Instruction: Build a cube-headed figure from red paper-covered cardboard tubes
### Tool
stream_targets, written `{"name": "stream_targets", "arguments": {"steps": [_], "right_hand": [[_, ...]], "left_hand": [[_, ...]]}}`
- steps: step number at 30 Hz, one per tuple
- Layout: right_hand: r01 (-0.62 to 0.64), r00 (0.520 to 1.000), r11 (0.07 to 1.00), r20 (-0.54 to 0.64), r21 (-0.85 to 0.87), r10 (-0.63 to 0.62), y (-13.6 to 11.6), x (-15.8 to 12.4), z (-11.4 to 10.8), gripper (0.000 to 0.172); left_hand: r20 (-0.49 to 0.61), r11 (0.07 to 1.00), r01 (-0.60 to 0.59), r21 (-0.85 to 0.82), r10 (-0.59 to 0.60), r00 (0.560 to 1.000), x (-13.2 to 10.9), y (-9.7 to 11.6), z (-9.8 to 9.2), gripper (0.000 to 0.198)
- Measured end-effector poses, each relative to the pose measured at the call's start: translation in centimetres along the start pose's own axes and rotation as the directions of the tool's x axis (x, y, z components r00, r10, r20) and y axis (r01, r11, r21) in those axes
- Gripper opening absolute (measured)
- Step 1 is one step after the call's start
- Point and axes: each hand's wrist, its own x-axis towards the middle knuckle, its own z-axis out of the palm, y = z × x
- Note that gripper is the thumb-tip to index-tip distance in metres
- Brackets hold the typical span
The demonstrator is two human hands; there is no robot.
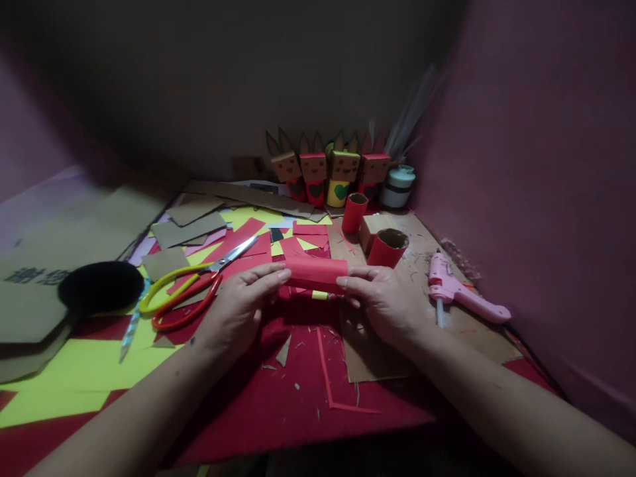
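Observation:
A folded strip of red paper (318, 271) is stretched between my two hands above the red-covered table. My left hand (248, 298) pinches its left end, thumb on top. On the other end, my right hand (380, 298) grips with thumb and fingers. Scissors (216, 266) with one yellow and one red handle lie open just left of my left hand. Beyond my right hand stand two red-wrapped cardboard tubes (354, 213), the nearer one tilted, beside a small cardboard box (372, 228). A cardboard sheet (368, 361) lies beneath my right hand.
A pink glue gun (460, 291) lies at right, near the wall. Several box-headed figures with ears (314, 173) stand at the back beside a teal-lidded jar (399, 185). Yellow paper (99, 364), cardboard pieces (189, 228), a striped pencil (133, 324) and a black round object (102, 286) spread leftward.

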Motion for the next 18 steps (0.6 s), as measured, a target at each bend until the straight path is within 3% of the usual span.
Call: {"name": "stream_targets", "arguments": {"steps": [2, 5, 8, 11, 18], "right_hand": [[0.004, 1.0, 0.999, 0.007, -0.041, -0.004, 0.0, -0.1, -0.1, 0.014], [0.01, 1.0, 1.0, 0.02, -0.028, -0.009, 0.3, -0.1, 0.1, 0.012], [0.01, 1.0, 0.997, 0.028, 0.071, -0.013, 0.9, 0.0, 0.6, 0.033], [-0.023, 1.0, 0.992, 0.004, 0.127, 0.022, 1.4, 0.0, 0.9, 0.037], [0.013, 0.999, 0.993, -0.041, 0.117, -0.008, 0.9, -0.5, 0.7, 0.032]], "left_hand": [[0.051, 0.998, 0.002, 0.07, -0.006, 0.999, -0.4, 0.2, 0.3, 0.019], [0.03, 0.968, -0.035, 0.247, 0.029, 0.999, -0.9, 0.2, 0.3, 0.022], [0.046, 0.88, -0.18, 0.439, 0.179, 0.983, -1.0, 0.1, 0.0, 0.027], [0.116, 0.801, -0.301, 0.518, 0.282, 0.952, -0.8, -0.1, -0.3, 0.029], [0.202, 0.888, -0.191, 0.417, 0.114, 0.973, -0.8, 0.0, -0.1, 0.017]]}}
